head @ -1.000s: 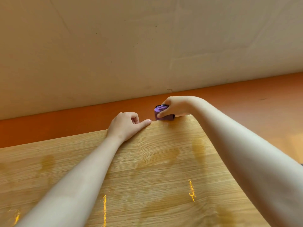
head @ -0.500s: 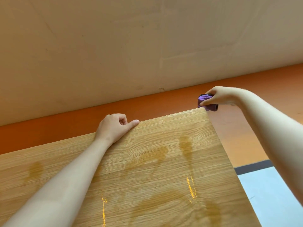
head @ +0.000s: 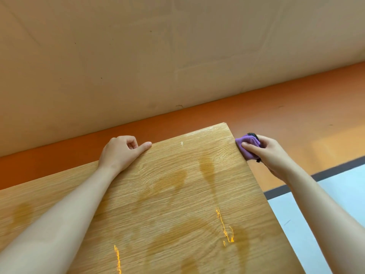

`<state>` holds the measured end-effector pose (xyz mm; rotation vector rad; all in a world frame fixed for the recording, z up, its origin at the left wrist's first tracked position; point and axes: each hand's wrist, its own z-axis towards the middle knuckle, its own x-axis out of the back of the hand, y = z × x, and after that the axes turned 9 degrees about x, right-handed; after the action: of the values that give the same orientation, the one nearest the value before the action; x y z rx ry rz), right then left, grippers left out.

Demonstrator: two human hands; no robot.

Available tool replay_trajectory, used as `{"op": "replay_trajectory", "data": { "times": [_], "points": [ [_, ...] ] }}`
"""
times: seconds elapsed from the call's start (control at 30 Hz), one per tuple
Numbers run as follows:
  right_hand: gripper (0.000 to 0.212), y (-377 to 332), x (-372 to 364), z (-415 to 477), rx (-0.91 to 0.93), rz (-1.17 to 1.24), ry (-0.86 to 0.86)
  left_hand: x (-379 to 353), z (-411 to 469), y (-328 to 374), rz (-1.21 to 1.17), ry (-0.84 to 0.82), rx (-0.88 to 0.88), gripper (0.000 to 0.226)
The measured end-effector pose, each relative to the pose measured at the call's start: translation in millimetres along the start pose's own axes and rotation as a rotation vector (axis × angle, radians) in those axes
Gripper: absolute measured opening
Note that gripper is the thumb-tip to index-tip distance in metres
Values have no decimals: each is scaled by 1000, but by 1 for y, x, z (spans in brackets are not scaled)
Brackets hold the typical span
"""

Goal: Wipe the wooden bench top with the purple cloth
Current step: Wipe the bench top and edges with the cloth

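The wooden bench top (head: 177, 194) fills the lower half of the view, pale oak grain with darker damp patches and bright glints. My left hand (head: 120, 151) rests on its far edge, fingers curled over the rim and the index finger stretched along it. My right hand (head: 270, 153) holds the bunched purple cloth (head: 247, 144) against the bench's right side edge, just below the far right corner. Most of the cloth is hidden inside the hand.
An orange floor (head: 296, 107) runs behind and to the right of the bench, meeting a beige wall (head: 158, 56). A dark strip (head: 325, 174) borders a pale blue-white floor area (head: 316, 224) at the lower right.
My right hand has carried the cloth from the far edge near the left hand, around the far right corner, onto the right side edge. The left hand stays on the far edge.
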<state>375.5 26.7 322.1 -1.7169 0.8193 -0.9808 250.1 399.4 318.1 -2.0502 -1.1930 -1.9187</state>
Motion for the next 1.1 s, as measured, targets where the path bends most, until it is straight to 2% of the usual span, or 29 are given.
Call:
{"op": "replay_trajectory", "data": {
  "times": [0.17, 0.37, 0.5, 0.6, 0.8, 0.93, 1.1],
  "points": [
    [8, 1, -4, -27, 20, 30, 42, -1, 0, 0, -7, 0, -3, 53],
    [13, -15, -28, 53, 111, 44, 142, -3, 4, -4, 3, 16, -4, 53],
    [21, -8, -31, 77, 89, 70, 152, -3, 4, -4, -1, 27, -8, 53],
    [24, -3, -28, 56, 78, 93, 156, -3, 3, -3, 4, 22, -17, 53],
    [9, 6, -15, -30, 37, 85, 147, 0, 1, -1, 10, 13, -17, 52],
    [13, 18, -6, -89, -23, 65, 169, 1, -3, 1, 15, 7, -36, 53],
    [11, 14, -6, -91, -28, 31, 194, 0, -4, 0, 18, 2, -14, 55]
  ]
}}
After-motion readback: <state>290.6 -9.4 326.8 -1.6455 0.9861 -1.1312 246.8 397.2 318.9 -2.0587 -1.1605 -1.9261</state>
